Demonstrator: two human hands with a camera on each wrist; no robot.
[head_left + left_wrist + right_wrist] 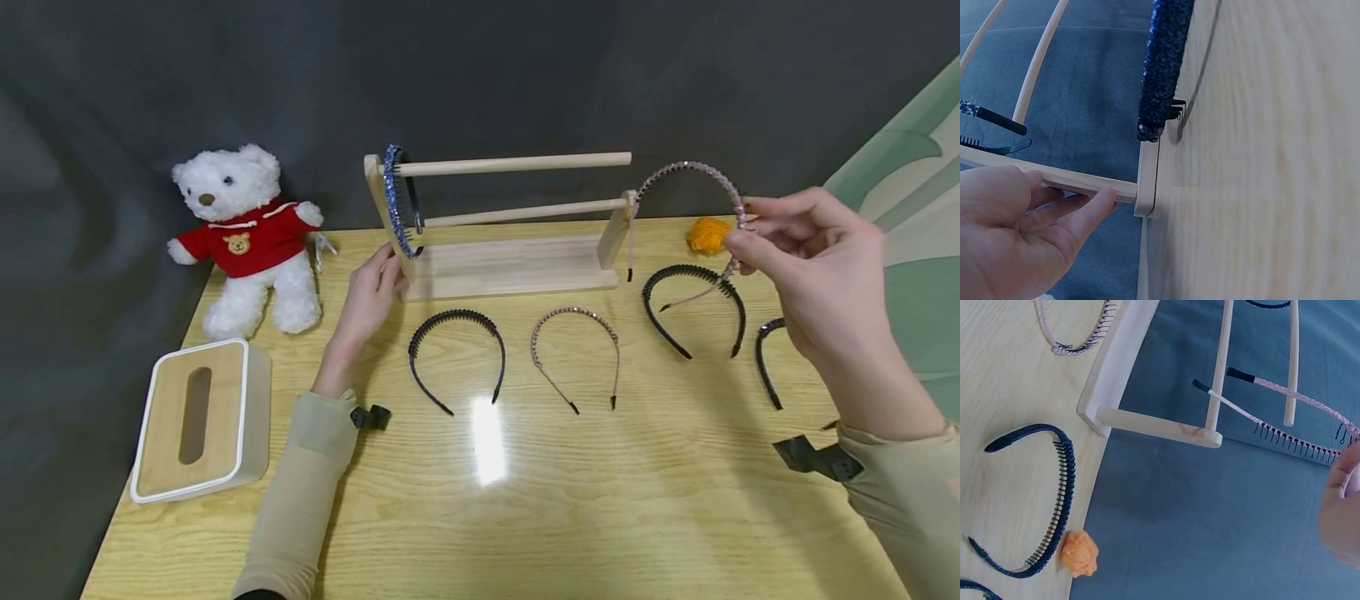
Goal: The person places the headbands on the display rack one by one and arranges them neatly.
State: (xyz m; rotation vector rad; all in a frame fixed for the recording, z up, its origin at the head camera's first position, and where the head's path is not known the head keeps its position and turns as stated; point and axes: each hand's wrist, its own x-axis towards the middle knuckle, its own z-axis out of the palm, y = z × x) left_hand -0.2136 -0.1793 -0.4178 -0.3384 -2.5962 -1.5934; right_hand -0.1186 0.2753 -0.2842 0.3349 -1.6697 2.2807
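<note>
My left hand (369,287) grips the left upright of a wooden rack (510,265) near its base; in the left wrist view the fingers bend around the edge of that upright (1079,180). A glittery blue headband (392,196) hangs over the upper rod (517,164) at its left end. Beyond the rods' right end, my right hand (821,267) pinches a pink beaded headband (688,165) by one side. Its arch is up, and its tips are apart and hang down. The right wrist view shows comb teeth along its inside, with the hand (1342,506) partly cut off.
On the table lie a dark headband (456,314), another pink headband (573,310), a black headband (690,268) and a partly hidden dark one (763,362). An orange lump (707,236) sits behind. At left are a white teddy bear (251,242) and a tissue box (255,417).
</note>
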